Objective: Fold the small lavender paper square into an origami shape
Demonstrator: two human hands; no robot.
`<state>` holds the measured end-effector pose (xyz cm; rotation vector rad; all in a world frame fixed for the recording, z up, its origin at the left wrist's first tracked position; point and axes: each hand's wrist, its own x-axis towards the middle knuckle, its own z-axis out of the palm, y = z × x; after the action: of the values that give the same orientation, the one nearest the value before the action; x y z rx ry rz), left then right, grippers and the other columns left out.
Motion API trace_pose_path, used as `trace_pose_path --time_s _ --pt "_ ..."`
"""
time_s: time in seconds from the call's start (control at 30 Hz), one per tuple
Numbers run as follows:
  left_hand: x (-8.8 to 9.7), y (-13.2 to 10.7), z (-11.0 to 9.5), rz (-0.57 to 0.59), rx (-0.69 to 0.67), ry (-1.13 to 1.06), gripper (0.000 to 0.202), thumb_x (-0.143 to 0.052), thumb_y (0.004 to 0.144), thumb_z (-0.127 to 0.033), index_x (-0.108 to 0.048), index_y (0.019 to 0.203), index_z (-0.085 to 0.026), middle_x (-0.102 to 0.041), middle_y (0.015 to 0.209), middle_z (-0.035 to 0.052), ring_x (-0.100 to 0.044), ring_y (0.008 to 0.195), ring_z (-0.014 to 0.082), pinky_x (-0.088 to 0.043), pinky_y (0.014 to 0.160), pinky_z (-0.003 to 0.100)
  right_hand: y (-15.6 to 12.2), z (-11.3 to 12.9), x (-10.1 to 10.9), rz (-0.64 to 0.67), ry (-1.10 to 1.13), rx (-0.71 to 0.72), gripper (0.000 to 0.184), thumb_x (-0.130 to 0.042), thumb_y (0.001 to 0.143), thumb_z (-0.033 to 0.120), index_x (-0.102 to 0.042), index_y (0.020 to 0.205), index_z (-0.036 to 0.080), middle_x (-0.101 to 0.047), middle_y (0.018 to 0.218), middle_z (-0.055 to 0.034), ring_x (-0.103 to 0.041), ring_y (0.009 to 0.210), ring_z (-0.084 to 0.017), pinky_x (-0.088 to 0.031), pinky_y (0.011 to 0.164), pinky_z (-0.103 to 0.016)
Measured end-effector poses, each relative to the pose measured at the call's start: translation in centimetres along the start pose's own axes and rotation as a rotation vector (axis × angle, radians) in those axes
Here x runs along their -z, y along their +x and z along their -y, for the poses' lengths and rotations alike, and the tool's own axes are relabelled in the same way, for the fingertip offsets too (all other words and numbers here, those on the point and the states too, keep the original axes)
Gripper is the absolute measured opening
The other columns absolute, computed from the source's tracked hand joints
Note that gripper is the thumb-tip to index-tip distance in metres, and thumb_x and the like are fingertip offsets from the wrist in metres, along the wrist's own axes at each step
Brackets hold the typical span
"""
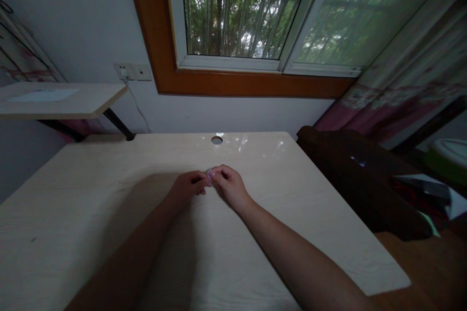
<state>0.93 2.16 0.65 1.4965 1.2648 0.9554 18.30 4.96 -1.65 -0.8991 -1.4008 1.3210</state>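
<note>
A small pale pink-purple thing (209, 174) with a curved upper edge is pinched between my two hands, above the desk's middle. Its kind is too small to make out, and fingers cover most of it. On its left side, my left hand (188, 186) grips it between thumb and fingertips. My right hand (229, 184) pinches it from the right, thumb against forefinger. The fingertips of both hands nearly meet. Beneath them lies the light wood-grain desk (277, 233), with shadow falling to the left.
A round cable hole (217, 140) is near the desk's back edge. At the left, a raised shelf (105, 95) on black legs bears a paper sheet (44, 95). A cable (136, 102) hangs from the wall socket (124, 71). Dark furniture (350, 175) stands close on the right.
</note>
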Motion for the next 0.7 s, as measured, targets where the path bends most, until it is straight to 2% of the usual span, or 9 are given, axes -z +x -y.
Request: trace_pose_path --time_s 0.17,0.37,0.57,0.7 --pt "0.09 -0.03 0.03 -0.006 -0.002 0.025 0.025 -0.065 0.082 -0.041 -0.072 0.078 -0.017 -0.066 0.063 0.0004 -0.059 0.059 0.0138 -0.044 0.060 0.024 0.00 0.13 -0.12 -0.028 -0.030 -0.004 0.023 -0.071 0.082 0.042 -0.071 0.082 0.019 -0.072 0.079 -0.0050 -0.062 0.073 -0.019 -0.049 0.072 -0.032" --pt "-0.05 -0.07 -0.12 -0.007 0.000 0.019 0.027 -0.065 0.083 -0.042 -0.072 0.076 -0.017 -0.069 0.064 0.0021 -0.060 0.060 0.0144 -0.046 0.062 0.025 -0.01 0.49 -0.37 -0.037 0.041 -0.032 0.020 -0.073 0.080 0.038 -0.071 0.079 0.018 -0.070 0.078 -0.0042 -0.061 0.071 -0.017 -0.047 0.070 -0.030" --pt "-0.34 0.18 0.53 0.012 -0.012 -0.064 0.023 -0.068 0.081 -0.039 -0.069 0.084 -0.016 -0.070 0.067 0.0016 -0.063 0.062 0.0148 -0.048 0.063 0.025 0.20 0.54 -0.02 -0.037 0.100 -0.066 0.021 -0.069 0.081 0.039 -0.069 0.079 0.018 -0.056 0.058 0.0030 -0.046 0.053 -0.012 -0.035 0.054 -0.026" --pt "-0.41 0.21 0.57 0.002 -0.003 -0.062 0.020 -0.069 0.078 -0.035 -0.068 0.084 -0.016 -0.069 0.066 0.0009 -0.064 0.061 0.0146 -0.048 0.062 0.025 0.27 0.46 0.11 -0.051 0.111 -0.077 0.022 -0.068 0.081 0.040 -0.069 0.081 0.018 -0.054 0.058 0.0035 -0.043 0.052 -0.011 -0.033 0.052 -0.025"
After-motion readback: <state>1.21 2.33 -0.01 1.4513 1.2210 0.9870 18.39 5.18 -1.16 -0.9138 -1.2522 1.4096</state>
